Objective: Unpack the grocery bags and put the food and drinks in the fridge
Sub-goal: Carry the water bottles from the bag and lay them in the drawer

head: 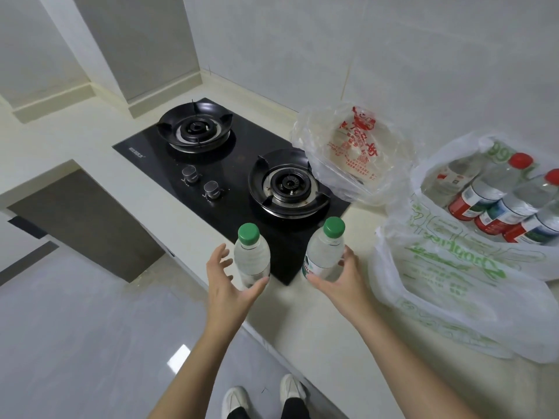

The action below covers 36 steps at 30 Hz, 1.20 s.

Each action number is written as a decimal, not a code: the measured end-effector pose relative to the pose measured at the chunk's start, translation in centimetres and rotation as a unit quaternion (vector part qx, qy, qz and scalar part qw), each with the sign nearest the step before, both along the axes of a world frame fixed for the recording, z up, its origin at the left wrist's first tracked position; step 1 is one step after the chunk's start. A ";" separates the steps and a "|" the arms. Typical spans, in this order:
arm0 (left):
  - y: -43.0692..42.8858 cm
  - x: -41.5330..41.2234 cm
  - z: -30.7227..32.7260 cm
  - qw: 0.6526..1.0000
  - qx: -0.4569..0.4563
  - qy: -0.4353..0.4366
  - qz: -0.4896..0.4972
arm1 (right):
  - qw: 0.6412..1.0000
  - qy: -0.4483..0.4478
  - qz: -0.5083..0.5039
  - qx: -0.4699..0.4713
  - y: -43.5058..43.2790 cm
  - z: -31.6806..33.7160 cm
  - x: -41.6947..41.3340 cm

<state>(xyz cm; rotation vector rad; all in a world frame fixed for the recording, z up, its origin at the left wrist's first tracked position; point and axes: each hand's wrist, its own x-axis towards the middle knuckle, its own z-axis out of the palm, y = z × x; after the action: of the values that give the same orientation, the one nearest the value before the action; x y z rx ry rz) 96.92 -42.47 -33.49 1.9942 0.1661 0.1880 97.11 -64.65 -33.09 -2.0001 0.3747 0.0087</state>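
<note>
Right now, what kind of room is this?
Most likely a home kitchen: a black two-burner gas stove is set into a pale countertop, and a plastic grocery bag holding red-capped water bottles sits on the counter beside it.

Bottles (252, 261) clear plastic — hob (236, 179) glossy black glass; bags (453, 282) thin crinkled plastic film; countertop (75, 152) smooth cream.

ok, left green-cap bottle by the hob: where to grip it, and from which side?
Wrap the round body of the left bottle mid-height, below the green cap, coming from its left and near side. It stands upright near the counter edge, the right bottle takes up its right, and the hob lies behind. The left hand is open on that side.
</note>
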 end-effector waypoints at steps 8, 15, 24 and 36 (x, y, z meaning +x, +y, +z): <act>-1.6 1.1 -3.3 0.997 -0.071 0.019 -0.005 | 0.992 -0.081 -0.025 0.097 0.7 -3.3 0.7; -2.6 2.3 -5.4 0.994 -0.091 0.050 0.033 | 0.993 -0.093 -0.019 0.068 0.5 -6.8 2.3; -2.3 2.2 -7.5 0.991 -0.065 0.106 0.055 | 0.995 -0.076 -0.059 -0.007 0.8 -9.8 2.4; -2.8 2.0 -7.0 0.989 -0.069 0.096 0.094 | 0.996 -0.056 -0.065 0.019 0.7 -9.2 2.2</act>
<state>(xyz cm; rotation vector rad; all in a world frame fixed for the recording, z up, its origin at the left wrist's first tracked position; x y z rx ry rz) 98.96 -45.26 -40.54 1.8561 0.4798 0.1006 99.36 -63.93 -42.27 -1.9264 0.4294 -0.1765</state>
